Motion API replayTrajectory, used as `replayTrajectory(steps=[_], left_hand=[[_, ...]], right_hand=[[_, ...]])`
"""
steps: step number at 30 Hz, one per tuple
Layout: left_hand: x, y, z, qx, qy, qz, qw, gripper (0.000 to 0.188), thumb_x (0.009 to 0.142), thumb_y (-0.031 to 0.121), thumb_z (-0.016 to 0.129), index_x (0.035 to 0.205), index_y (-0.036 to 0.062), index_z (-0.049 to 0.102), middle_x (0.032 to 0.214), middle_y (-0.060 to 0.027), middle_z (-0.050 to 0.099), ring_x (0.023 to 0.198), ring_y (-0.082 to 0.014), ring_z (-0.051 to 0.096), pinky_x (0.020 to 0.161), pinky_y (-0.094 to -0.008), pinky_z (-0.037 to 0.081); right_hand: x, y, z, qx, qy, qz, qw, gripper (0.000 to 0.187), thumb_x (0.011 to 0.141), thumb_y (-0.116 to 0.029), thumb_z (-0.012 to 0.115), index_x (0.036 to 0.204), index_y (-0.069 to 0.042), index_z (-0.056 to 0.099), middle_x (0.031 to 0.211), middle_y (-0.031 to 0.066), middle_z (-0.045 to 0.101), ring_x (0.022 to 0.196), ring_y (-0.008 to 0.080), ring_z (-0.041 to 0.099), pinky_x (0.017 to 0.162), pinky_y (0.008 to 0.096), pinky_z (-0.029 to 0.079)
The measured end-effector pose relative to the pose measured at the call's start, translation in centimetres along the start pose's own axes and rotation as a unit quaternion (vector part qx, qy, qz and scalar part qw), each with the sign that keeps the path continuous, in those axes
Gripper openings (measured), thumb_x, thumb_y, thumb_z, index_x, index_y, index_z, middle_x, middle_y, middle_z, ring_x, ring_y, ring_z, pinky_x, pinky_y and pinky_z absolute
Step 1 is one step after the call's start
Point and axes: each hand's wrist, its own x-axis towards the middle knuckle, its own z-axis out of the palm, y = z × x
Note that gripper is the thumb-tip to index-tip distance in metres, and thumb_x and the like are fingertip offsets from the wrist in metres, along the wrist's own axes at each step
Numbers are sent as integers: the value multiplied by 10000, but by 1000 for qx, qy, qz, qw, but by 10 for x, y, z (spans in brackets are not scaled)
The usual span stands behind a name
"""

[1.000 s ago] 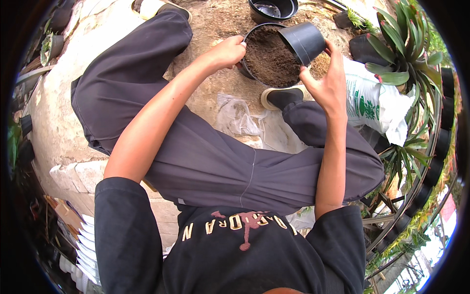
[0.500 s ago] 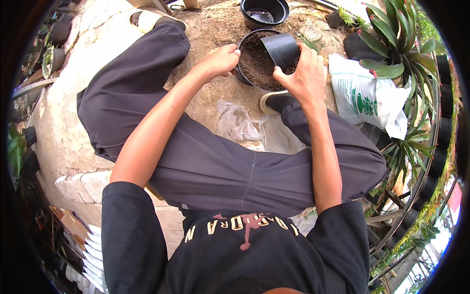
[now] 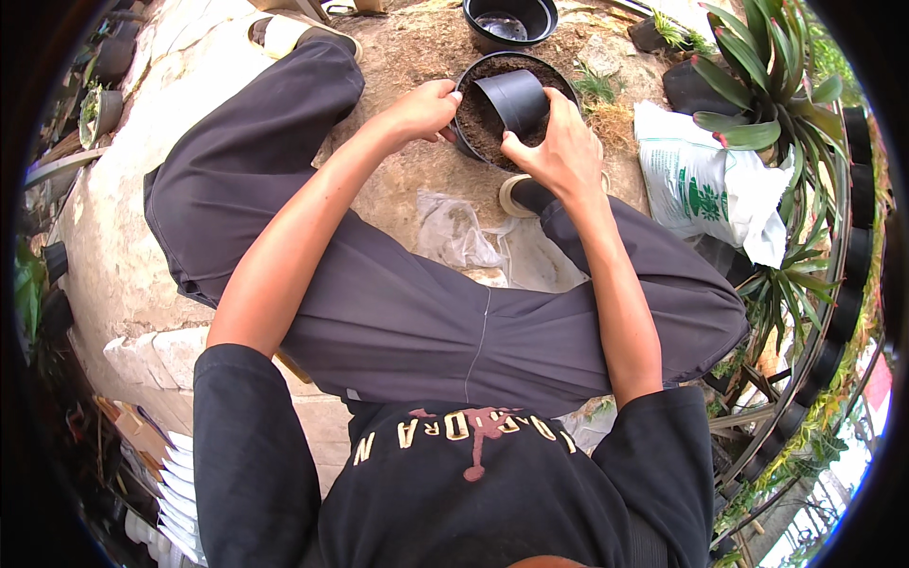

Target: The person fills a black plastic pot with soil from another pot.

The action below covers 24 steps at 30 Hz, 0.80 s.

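A large black plant pot with brown soil in it stands on the ground in front of me. My left hand grips its left rim, thumb on top and fingers curled outside. With my right hand I hold a smaller black pot, tipped on its side with its mouth toward the left, low over the soil. My thumb and fingers are around its base end. The inside of the small pot is hidden from here.
Behind stands another black pot with little in it. A white printed bag leans at the right beside leafy plants. Crumpled clear plastic lies between my legs. My shoes flank the work spot.
The small pot has moved left and slightly down, farther over the soil, with my right hand. My left hand stays on the large pot's rim.
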Motion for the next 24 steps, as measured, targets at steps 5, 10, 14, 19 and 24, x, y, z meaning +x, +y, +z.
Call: replayTrajectory(steps=[5, 10, 14, 19, 24], left_hand=[[0, 3, -1, 7, -15, -12, 1000, 462, 1148, 292, 394, 1503, 11, 485, 1437, -175, 615, 1034, -251, 755, 952, -439, 592], [-4, 7, -1, -1, -6, -24, 1000, 461, 1147, 297, 394, 1507, 24, 485, 1440, -152, 619, 1030, -233, 750, 971, -433, 581], [-1, 6, -1, 2, -13, -31, 999, 466, 1149, 304, 385, 1525, 46, 483, 1421, -126, 638, 1019, -213, 745, 974, -427, 573], [-2, 7, -2, 5, -15, -36, 999, 477, 1152, 305, 374, 1549, 61, 472, 1399, -115, 654, 1011, -206, 744, 945, -419, 572], [-3, 2, 6, -33, 37, -13, 999, 407, 1130, 279, 395, 1412, 45, 573, 1144, -77, 717, 833, -156, 716, 750, -373, 554]], right_hand=[[1, -1, 0, 25, 6, 15, 1000, 864, 757, -487, 822, 1379, 50, 554, 1283, 256, 674, 1134, 415, 702, 957, 492, 570], [-1, -9, -2, 55, 2, 42, 998, 903, 763, -529, 827, 1382, 65, 546, 1288, 270, 666, 1135, 422, 700, 949, 492, 572], [-1, -13, -4, 64, 10, 56, 996, 918, 768, -545, 834, 1383, 67, 535, 1302, 281, 650, 1137, 422, 698, 951, 492, 570], [-5, -21, -6, 35, 44, 13, 998, 916, 758, -520, 849, 1383, 65, 523, 1277, 252, 626, 1068, 420, 710, 893, 492, 587], [-10, -31, -7, 11, 74, -22, 997, 887, 740, -492, 862, 1363, 42, 523, 1206, 204, 601, 992, 395, 716, 807, 479, 600]])
